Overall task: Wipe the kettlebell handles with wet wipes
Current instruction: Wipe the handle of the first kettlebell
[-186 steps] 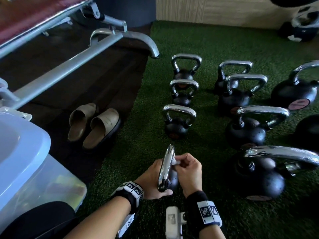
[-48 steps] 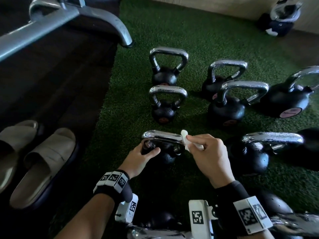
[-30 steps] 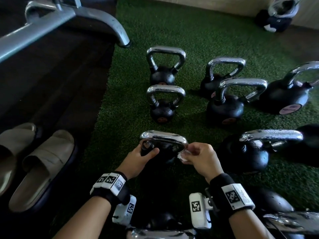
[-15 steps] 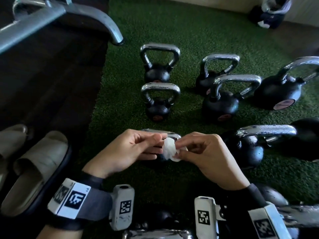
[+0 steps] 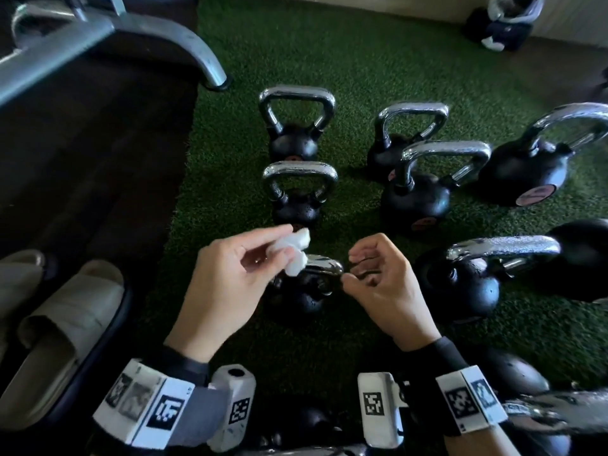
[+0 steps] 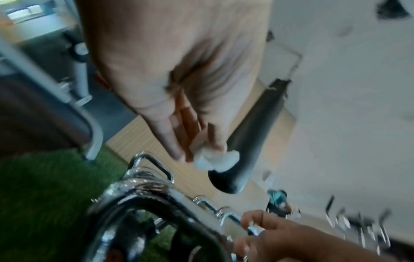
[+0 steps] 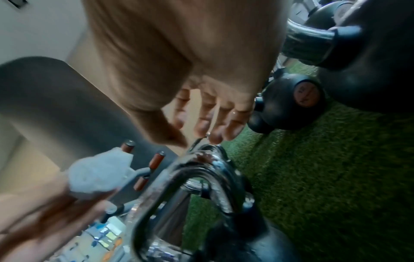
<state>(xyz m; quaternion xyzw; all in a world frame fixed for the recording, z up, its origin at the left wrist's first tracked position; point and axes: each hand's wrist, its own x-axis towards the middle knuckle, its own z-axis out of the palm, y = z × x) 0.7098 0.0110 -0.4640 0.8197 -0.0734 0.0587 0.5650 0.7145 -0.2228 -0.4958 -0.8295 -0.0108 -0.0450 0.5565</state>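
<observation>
The left hand (image 5: 227,274) is pinching a crumpled wet wipe (image 5: 297,250) above the kettlebell handle (image 5: 324,264); the right hand (image 5: 381,278) is hovering loosely curled, holding nothing.

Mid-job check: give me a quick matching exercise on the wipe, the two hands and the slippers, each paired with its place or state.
1. crumpled white wet wipe
2. right hand
3. pair of beige slippers
4. chrome handle of the nearest black kettlebell

a. on the dark floor left of the green turf
b. pinched in the left hand
c. between the two hands
d. loosely curled, holding nothing

Pairs: 1-b, 2-d, 3-a, 4-c
</observation>
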